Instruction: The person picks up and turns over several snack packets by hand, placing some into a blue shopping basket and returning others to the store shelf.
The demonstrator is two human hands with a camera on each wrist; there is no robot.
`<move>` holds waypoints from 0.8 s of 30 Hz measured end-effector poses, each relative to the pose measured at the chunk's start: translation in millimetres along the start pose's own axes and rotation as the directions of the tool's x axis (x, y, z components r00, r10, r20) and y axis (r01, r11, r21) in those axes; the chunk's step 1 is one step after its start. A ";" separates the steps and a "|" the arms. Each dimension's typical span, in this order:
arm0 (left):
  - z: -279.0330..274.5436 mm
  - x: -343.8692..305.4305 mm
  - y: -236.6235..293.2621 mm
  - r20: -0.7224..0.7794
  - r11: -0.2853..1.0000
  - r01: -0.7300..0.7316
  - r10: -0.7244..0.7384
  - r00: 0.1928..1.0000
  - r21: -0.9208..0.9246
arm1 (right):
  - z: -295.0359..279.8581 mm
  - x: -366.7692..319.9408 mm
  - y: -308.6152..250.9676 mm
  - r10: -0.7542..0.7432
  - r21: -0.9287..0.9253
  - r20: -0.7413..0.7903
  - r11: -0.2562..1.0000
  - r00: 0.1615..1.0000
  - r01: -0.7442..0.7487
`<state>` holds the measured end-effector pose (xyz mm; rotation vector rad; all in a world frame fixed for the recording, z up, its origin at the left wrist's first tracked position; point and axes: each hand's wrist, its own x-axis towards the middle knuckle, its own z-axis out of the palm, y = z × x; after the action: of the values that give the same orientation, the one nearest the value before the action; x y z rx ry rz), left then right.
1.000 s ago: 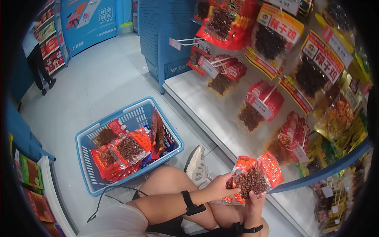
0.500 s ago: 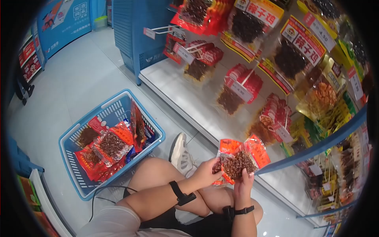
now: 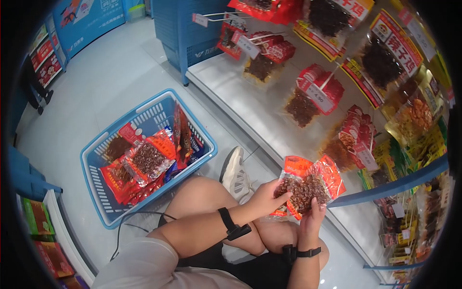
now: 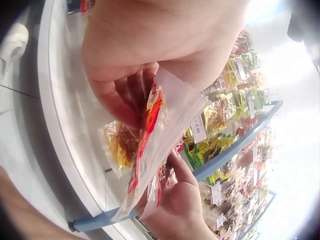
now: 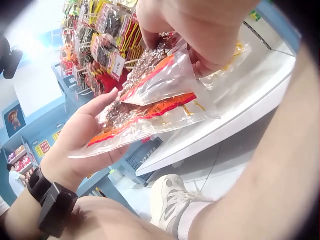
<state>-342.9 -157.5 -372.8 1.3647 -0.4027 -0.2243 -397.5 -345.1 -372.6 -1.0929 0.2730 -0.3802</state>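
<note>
In the head view, my left hand (image 3: 268, 198) grips a clear-and-orange snack packet (image 3: 294, 166) with dark brown pieces inside. A second packet (image 3: 317, 189) of the same look overlaps it, and my right hand (image 3: 312, 220) holds that one by its lower edge, thumb on the front. The right wrist view shows both packets side-on, the left hand (image 5: 82, 132) under the lower packet (image 5: 150, 120) and the right hand (image 5: 200, 30) on the upper packet (image 5: 165, 75). Some fingers are hidden behind the plastic. Both packets are above the lap, near the shelf.
A blue basket (image 3: 91, 192) holding several snack packets (image 3: 149, 158) stands on the floor to the left. Hanging packets (image 3: 303, 108) with price tags line the shelf (image 3: 231, 103) at right. A blue rail (image 3: 385, 185) crosses in front. Another person's legs (image 3: 36, 86) show far left.
The head view has shifted, moving basket and shelves in the picture. Both hands keep hold of the packets, which overlap slightly more than before.
</note>
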 end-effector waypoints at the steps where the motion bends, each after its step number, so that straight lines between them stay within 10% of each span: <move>1: 1.0 0.2 -1.6 0.009 1.000 -0.024 0.024 1.000 0.005 | -2.9 0.7 1.7 -0.022 -0.051 0.036 0.998 0.999 0.024; 13: -3.4 -1.2 -7.5 0.092 0.999 0.027 -0.029 0.995 0.032 | -0.1 0.3 8.0 -0.056 -0.170 0.093 0.983 0.994 0.072; 24: 5.5 -1.3 -0.4 0.080 0.995 0.002 -0.010 0.997 0.100 | -6.7 -10.0 -5.2 0.173 0.124 0.353 0.965 0.920 -0.229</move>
<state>-346.3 -162.0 -372.5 1.4585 -0.4822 -0.2680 -410.1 -348.3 -370.6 -0.9392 0.0444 -0.0240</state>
